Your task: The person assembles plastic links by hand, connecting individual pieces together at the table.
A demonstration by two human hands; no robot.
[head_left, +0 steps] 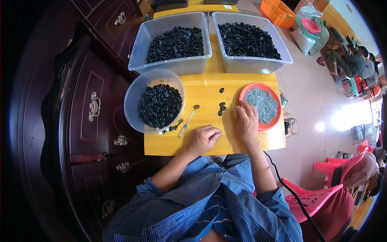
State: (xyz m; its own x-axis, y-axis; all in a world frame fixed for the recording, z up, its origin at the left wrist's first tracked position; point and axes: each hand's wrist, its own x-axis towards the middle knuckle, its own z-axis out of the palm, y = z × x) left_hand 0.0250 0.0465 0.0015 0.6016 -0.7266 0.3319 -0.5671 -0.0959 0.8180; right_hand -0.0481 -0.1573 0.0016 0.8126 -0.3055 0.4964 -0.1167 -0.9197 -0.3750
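My left hand (203, 139) rests near the table's front edge with its fingers curled in; whatever it may hold is hidden. My right hand (247, 122) reaches to the near-left rim of a red bowl (278, 119), fingers bent and apart. Small transparent pieces (262, 104) fill that bowl. Between the hands and the far tubs lie several small black oval parts with holes (222, 108). A thin screwdriver-like tool (183, 130) with a light blue handle lies left of my left hand, its far tip at a black oval part (196, 107).
A round translucent tub (131, 115) of black oval parts stands at left, a few loose ones beside it. Two rectangular bins (171, 66) (258, 64) of similar parts line the back. Dark wooden drawers (86, 101) flank the table. Pink chairs (314, 197) and seated people are at right.
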